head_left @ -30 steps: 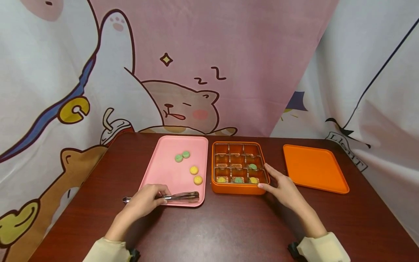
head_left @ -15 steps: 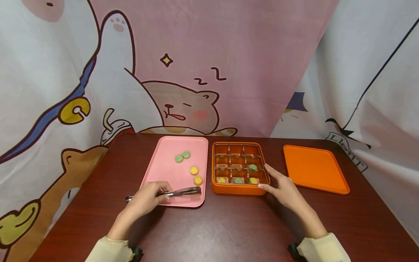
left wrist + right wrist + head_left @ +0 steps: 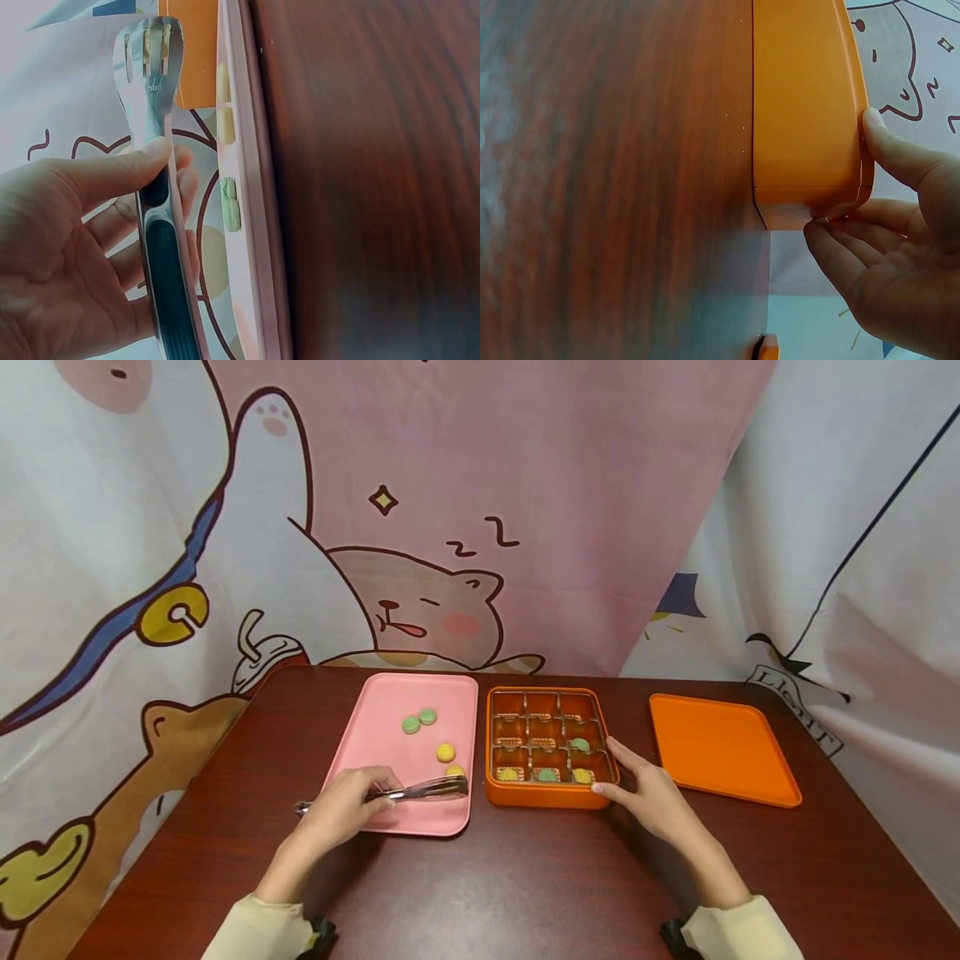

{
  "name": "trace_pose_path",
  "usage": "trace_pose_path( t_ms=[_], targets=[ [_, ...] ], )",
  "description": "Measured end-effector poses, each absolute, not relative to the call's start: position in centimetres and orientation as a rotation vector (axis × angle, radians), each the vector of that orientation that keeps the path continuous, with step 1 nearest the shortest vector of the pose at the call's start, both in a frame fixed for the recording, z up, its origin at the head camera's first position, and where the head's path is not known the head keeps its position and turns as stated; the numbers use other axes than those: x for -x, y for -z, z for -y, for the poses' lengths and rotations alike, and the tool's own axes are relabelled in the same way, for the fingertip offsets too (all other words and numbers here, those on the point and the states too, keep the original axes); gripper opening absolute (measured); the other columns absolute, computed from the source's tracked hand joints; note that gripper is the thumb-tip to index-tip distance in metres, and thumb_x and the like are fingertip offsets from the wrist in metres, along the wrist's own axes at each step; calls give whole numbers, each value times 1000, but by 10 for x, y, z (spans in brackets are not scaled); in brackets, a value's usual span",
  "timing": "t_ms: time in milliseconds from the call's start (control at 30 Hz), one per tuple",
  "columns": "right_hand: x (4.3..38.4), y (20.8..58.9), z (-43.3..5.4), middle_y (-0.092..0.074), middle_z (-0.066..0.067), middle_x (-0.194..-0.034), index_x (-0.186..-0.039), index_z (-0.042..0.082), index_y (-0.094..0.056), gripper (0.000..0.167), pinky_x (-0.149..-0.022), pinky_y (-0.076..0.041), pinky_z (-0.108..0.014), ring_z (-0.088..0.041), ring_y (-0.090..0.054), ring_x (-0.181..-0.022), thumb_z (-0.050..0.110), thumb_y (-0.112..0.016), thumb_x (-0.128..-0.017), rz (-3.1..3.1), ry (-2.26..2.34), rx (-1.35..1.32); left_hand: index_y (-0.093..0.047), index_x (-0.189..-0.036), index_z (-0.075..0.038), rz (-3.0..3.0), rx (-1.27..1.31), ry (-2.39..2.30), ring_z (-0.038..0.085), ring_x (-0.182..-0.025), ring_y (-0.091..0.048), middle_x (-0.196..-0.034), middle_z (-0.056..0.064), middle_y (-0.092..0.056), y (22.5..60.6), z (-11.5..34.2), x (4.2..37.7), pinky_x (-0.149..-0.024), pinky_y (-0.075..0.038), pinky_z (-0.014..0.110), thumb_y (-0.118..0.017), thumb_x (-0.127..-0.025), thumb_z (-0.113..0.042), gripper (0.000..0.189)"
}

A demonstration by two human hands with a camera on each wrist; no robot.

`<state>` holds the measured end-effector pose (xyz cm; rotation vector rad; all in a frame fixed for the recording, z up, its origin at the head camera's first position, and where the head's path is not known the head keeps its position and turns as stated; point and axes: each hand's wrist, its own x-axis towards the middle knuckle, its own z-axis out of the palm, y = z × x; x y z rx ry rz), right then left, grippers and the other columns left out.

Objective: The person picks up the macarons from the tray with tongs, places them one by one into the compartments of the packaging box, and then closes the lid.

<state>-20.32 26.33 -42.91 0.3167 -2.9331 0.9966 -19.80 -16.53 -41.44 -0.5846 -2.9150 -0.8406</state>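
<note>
In the head view my left hand (image 3: 347,807) holds metal food tongs (image 3: 431,789) with a dark handle grip, pinched between thumb and fingers. The tongs' head is over the right part of a pink tray (image 3: 375,752), partly covering a yellow macaron-like sweet (image 3: 454,770). Another yellow sweet (image 3: 446,752) and two green sweets (image 3: 411,725) lie farther back. The right hand (image 3: 651,789) holds the near right corner of an orange box (image 3: 551,795), thumb on the front, fingers on the side. The box's clear divided insert has sweets in the front row and one green sweet (image 3: 580,745) behind.
At the right lies a flat orange lid (image 3: 723,747) on the dark wooden table (image 3: 487,885). A curtain with cartoon animals (image 3: 442,610) hangs behind the table's far edge.
My left hand has moved a little forward and right with the tongs, whose head now overlaps the nearer yellow sweet. The right hand stays at the box corner.
</note>
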Motion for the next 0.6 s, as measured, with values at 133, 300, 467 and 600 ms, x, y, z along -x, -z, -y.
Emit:
trace_pose_path(
  t_ms=[133,300,467,600],
  targets=[
    [203,428,-263,-36,-24,-156,-153,0,-33,82,-106,-38,-64,-48,-42,-138,40,-70,-92,2928,-1002,-319,-69,-82,-22,2915,574,859,7,-76,-56,-79,-9,-67,412,163,200,-70,-45,27,-76,-83,-2,21],
    [203,429,-262,-36,-25,-157,-153,0,-33,81,-106,-38,-64,-48,-41,-138,39,-69,-92,2929,-999,-322,-69,-84,-21,2925,550,875,8,-76,-55,-80,-8,-67,407,159,204,-70,-45,27,-75,-84,-3,19],
    [203,428,-262,-35,-25,-157,-153,0,-33,81,-106,-37,-64,-48,-41,-138,39,-70,-92,2930,-996,-318,-70,-85,-20,2905,556,881,9,-75,-54,-81,-7,-68,404,157,208,-70,-44,28,-76,-85,-5,16],
    [202,427,-262,-35,-24,-157,-153,0,-33,82,-107,-37,-64,-48,-41,-138,39,-69,-92,2932,-1002,-318,-70,-86,-20,2878,572,894,8,-74,-53,-81,-7,-69,404,156,211,-69,-44,27,-76,-85,-6,14]
  ],
)
